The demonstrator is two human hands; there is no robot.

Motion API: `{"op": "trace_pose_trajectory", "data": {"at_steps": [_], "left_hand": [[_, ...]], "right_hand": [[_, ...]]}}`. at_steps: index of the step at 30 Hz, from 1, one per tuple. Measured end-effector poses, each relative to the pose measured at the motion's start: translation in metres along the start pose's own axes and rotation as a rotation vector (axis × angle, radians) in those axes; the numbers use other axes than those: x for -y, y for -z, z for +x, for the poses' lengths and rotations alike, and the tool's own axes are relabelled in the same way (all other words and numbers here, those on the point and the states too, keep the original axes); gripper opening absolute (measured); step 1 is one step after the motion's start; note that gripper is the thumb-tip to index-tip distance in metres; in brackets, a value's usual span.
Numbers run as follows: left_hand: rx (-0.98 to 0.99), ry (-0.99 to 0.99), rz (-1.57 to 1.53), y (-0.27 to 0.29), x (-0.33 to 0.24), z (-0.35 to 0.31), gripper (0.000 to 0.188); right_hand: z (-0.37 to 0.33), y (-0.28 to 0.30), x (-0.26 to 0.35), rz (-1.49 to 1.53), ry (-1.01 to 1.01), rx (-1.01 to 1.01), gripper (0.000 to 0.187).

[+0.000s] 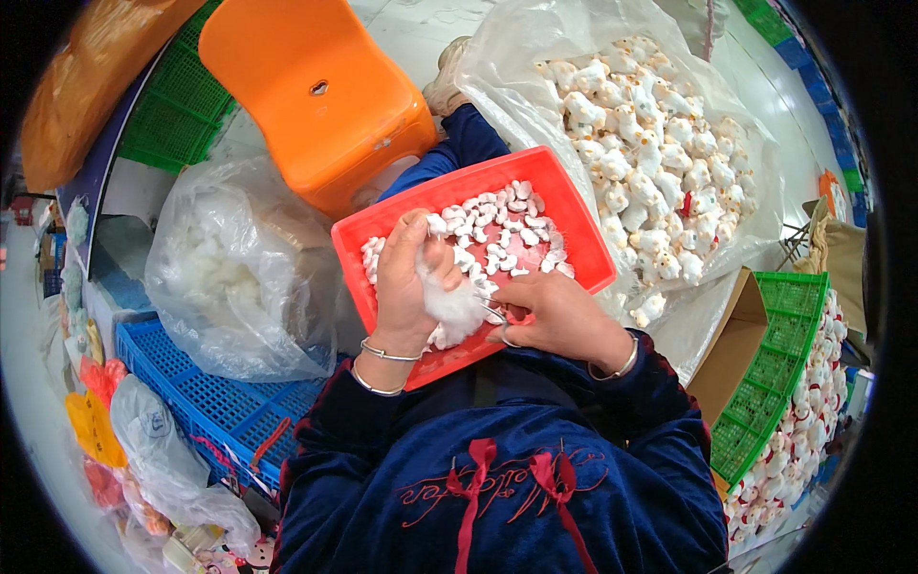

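Observation:
My left hand [409, 282] is closed over a red tray [591, 251], gripping a tuft of white fluffy stuffing [453, 304]. A small white fabric piece [436, 225] shows at its fingertips. Close beside it, my right hand [559, 311] is closed round a slim metal tool [493, 312] with a loop handle; whether it is forceps or scissors I cannot tell. The tool's tip meets the stuffing. Several small white curved plush pieces [497, 258] lie loose in the tray, which rests at my lap.
Ahead on the right, a clear plastic bag [516, 57] holds several small white plush figures [650, 163]. To the left are a bag of white fluff [225, 273], a blue crate [215, 387] and an orange stool [316, 105]. A green crate [779, 368] and cardboard box [732, 344] stand right.

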State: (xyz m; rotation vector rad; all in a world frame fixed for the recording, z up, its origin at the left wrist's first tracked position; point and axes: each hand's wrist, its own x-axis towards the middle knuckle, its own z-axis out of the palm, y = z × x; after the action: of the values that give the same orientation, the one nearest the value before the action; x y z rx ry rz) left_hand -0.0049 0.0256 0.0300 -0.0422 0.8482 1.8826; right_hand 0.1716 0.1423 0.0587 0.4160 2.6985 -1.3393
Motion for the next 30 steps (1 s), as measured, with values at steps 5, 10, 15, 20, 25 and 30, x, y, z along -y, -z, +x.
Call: {"op": "trace_pose_trajectory", "data": {"at_steps": [5,10,15,20,25,30], "left_hand": [[0.011,-0.081,-0.006,0.028,-0.01,0.013,0.016],[-0.048,-0.132,-0.031,0.02,-0.005,0.015,0.017],[-0.051,-0.15,-0.056,0.018,-0.002,0.012,0.017],[-0.033,-0.167,0.001,0.017,-0.015,0.007,0.015],[0.023,-0.11,0.281,0.03,-0.019,0.01,0.014],[-0.004,-0.051,0.556,0.026,-0.01,0.0,0.018]], "right_hand": [[-0.023,0.035,-0.016,-0.051,-0.012,-0.062,0.059],[-0.022,0.029,0.005,-0.189,0.082,-0.12,0.075],[-0.008,0.01,0.002,-0.263,-0.055,0.077,0.06],[-0.021,0.027,-0.019,0.206,0.127,0.032,0.036],[-0.048,0.057,-0.027,0.253,0.004,-0.207,0.038],[-0.048,0.051,-0.031,-0.082,-0.194,-0.279,0.036]]}}
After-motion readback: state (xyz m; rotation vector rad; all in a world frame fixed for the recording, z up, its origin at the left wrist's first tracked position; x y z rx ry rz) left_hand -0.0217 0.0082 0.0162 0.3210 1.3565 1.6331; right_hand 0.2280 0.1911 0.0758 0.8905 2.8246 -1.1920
